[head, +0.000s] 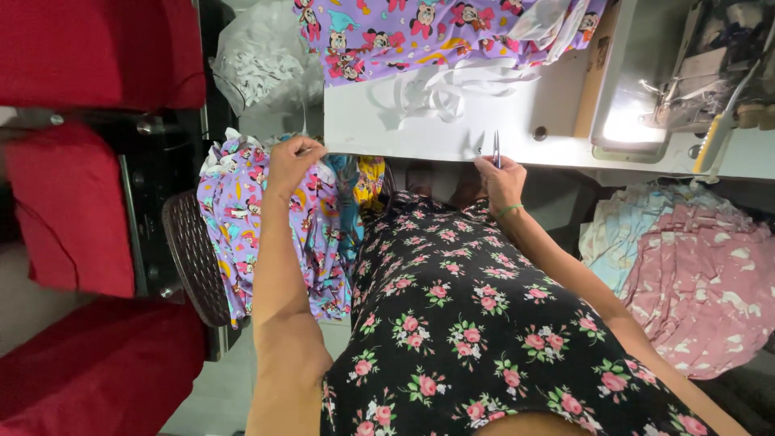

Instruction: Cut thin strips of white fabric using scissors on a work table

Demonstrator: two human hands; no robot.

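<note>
My left hand (292, 161) pinches the top of a purple cartoon-print cloth (242, 218) that hangs over a dark woven basket (192, 258) at my left. Against the front edge of the white sewing table (452, 129), my right hand (500, 182) holds a small pair of metal snips (496, 149), points up. A green band circles that wrist. White elastic strips (440, 89) lie loose on the table above the snips. My black floral dress (476, 323) fills the lower middle.
More purple cartoon fabric (404, 32) lies at the table's far side beside a plastic bag (258, 64). A sewing machine (694, 73) with a lit needle area stands at right. Pink and pale blue garments (694, 266) pile at lower right. Red cushions (81, 202) sit at left.
</note>
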